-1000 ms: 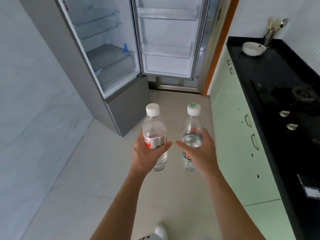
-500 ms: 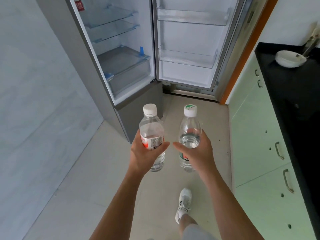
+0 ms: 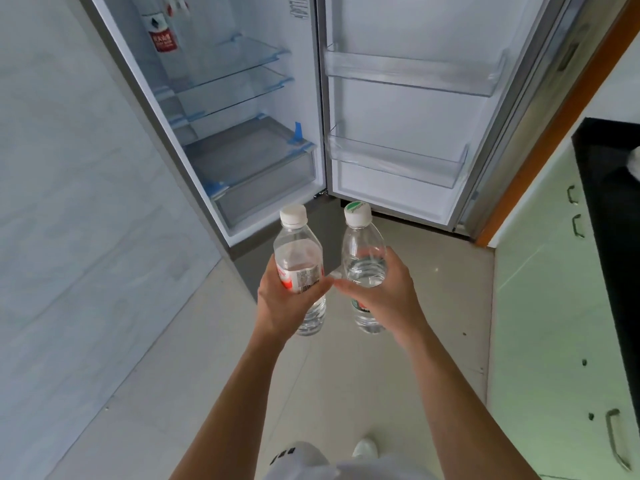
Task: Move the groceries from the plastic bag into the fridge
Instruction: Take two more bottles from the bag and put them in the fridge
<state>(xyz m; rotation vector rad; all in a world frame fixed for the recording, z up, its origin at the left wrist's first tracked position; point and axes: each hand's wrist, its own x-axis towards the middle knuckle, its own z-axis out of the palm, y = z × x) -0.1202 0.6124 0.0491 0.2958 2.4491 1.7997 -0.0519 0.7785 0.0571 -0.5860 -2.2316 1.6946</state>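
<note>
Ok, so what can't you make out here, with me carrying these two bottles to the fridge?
Head view only:
- Plastic bag: out of frame.
- Red-labelled bottle: print partly covered by the left hand, otherwise too small.
- Green-capped bottle: label mostly behind the right hand.
- Fridge: top cut off by the upper edge.
- White object on the black counter: cut off by the right edge.
</note>
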